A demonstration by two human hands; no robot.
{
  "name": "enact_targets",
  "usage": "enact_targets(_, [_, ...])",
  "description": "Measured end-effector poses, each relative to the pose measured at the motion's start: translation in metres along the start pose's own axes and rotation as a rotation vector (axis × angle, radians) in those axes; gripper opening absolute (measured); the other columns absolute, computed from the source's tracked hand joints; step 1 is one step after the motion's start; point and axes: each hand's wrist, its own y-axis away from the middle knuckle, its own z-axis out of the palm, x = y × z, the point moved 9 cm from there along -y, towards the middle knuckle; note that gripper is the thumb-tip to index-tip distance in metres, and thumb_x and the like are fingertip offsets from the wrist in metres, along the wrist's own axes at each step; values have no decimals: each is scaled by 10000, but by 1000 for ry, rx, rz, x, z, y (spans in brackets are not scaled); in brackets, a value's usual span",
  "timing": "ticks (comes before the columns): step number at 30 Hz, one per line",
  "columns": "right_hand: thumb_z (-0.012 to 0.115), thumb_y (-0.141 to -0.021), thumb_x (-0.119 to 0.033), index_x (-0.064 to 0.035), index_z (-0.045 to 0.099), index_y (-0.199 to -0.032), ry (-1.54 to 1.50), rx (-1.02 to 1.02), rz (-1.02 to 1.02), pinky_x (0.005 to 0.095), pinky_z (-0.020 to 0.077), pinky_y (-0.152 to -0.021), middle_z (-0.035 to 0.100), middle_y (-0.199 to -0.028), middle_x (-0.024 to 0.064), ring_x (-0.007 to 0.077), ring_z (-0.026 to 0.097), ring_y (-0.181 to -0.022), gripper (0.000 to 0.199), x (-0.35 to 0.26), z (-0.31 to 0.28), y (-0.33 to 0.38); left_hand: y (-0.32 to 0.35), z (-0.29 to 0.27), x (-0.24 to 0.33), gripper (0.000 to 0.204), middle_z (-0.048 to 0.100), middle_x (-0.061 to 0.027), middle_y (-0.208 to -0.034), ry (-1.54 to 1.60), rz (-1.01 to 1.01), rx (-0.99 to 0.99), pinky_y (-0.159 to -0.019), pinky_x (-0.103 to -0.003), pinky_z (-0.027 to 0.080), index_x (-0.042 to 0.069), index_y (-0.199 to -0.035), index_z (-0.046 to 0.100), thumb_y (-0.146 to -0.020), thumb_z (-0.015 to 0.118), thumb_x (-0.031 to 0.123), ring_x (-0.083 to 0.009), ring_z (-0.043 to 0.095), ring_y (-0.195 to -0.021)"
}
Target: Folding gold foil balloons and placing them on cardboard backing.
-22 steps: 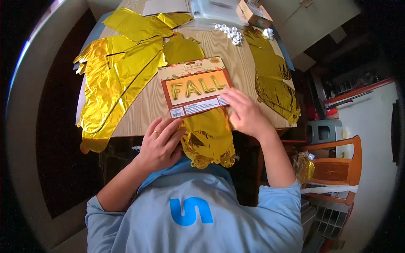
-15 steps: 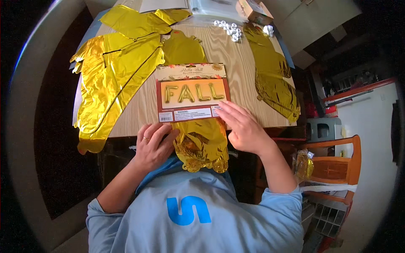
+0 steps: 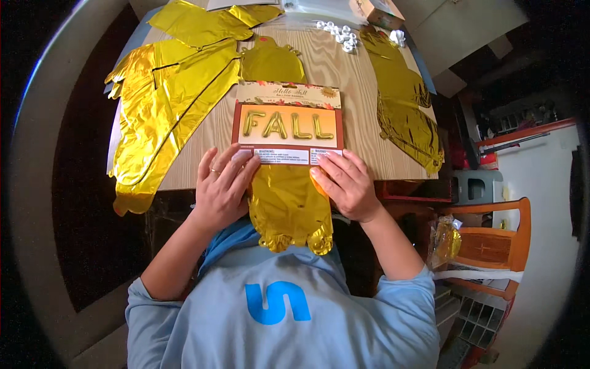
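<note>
A printed cardboard card (image 3: 286, 126) with autumn leaves and a picture of gold letter balloons lies at the table's near edge. My left hand (image 3: 224, 187) has its fingers closed over the card's lower left corner. At the lower right corner, the fingers of my right hand (image 3: 345, 187) press on the card's front; both thumbs are mostly hidden. A flat gold foil balloon (image 3: 290, 203) hangs from under the card, between my hands and over the table edge toward my lap. Whether my fingers also pinch the foil, I cannot tell.
Large flat gold foil sheets (image 3: 172, 117) cover the table's left side. Another gold foil piece (image 3: 270, 60) lies beyond the card, and a long one (image 3: 405, 101) along the right. Small white rolls (image 3: 344, 38) and a cardboard box (image 3: 378, 12) sit at the back. A wooden chair (image 3: 491, 246) stands right.
My right hand has moved from the card's right side down to its lower right corner. My left fingers have come up onto the lower left corner. The card has shifted slightly away.
</note>
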Motion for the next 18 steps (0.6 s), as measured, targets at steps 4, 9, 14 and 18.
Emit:
enact_targets(4, [596,-930,-163,-54,715,-1068,-71,12,52,462,481,-1016,689,-1177,125,280,644,-1128,212,-7,-10,4,6,0,-1,481,637,-63,-1206,48,48,20,-1120,-498,337,103,-1220,678,-744,730,138,-262,589,-1219])
enact_targets(9, [581,-936,-161,-48,705,-1066,-58,19,85,460,479,-1012,686,-1175,125,276,643,-1126,212,-14,-16,12,11,-6,7,423,655,-59,-1134,95,73,108,-979,-452,455,102,-1161,714,-742,763,84,-252,632,-1086])
enact_targets(14, [574,-938,-160,-44,694,-1093,-70,29,95,455,481,-1007,683,-1178,122,278,641,-1125,229,-13,-19,15,12,-8,19,422,651,-53,-1089,48,105,124,-887,-424,464,94,-1151,721,-733,779,111,-241,626,-996])
enact_targets(18, [589,-926,-146,-44,689,-1116,-122,50,106,443,487,-993,684,-1175,119,280,640,-1116,238,-9,-17,16,15,-10,20,410,650,-48,-1060,62,127,153,-854,-415,461,89,-1140,724,-736,785,123,-236,625,-963])
